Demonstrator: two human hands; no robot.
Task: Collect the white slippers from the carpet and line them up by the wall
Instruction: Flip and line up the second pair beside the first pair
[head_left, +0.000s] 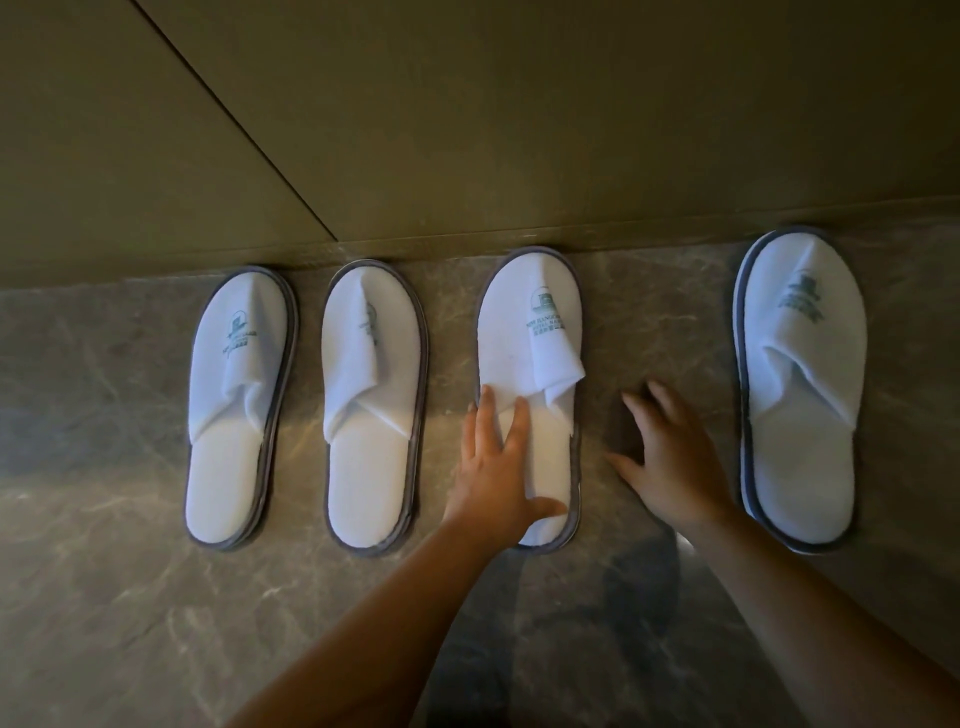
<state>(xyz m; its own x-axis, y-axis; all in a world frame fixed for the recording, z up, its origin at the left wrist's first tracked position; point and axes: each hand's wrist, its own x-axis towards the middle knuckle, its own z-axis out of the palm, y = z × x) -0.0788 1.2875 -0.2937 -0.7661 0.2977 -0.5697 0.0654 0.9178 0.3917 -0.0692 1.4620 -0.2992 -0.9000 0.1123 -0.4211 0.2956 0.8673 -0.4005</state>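
Observation:
Several white slippers with grey soles and green logos lie in a row on the stone floor, toes against the wall (467, 130). From the left they are the far-left slipper (236, 405), the second slipper (371, 415), the third slipper (535, 322) and the far-right slipper (800, 384). My left hand (493, 467) lies flat on the third slipper's heel part, fingers spread, thumb across the insole. My right hand (670, 457) is over the bare floor between the third and far-right slippers, fingers apart, holding nothing.
The grey marbled floor (156, 597) stretches towards me below the row. A wider gap separates the third slipper from the far-right one. The olive wall has a diagonal panel seam (234, 114) at the upper left. No carpet is in view.

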